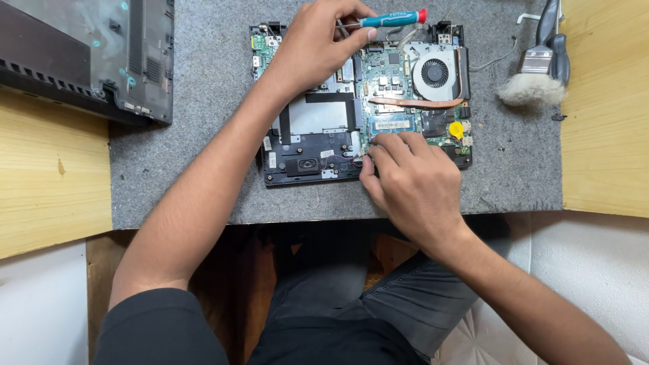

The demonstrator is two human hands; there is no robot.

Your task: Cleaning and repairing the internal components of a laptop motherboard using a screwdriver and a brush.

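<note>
Screwdriver (389,19) in left hand (318,44), opened laptop (358,101), grey mat (196,135), wooden bench (54,176)

An opened laptop (318,135) lies on a grey mat (203,135), its green circuit board (405,88) bared, with a round fan (434,71) at two o'clock. The left hand (318,47) grips a teal screwdriver (389,19) at twelve o'clock. The right hand (412,182) pinches at the board's lower edge. A brush (537,74) lies at three o'clock and a dark cover (88,54) at ten o'clock.
</note>
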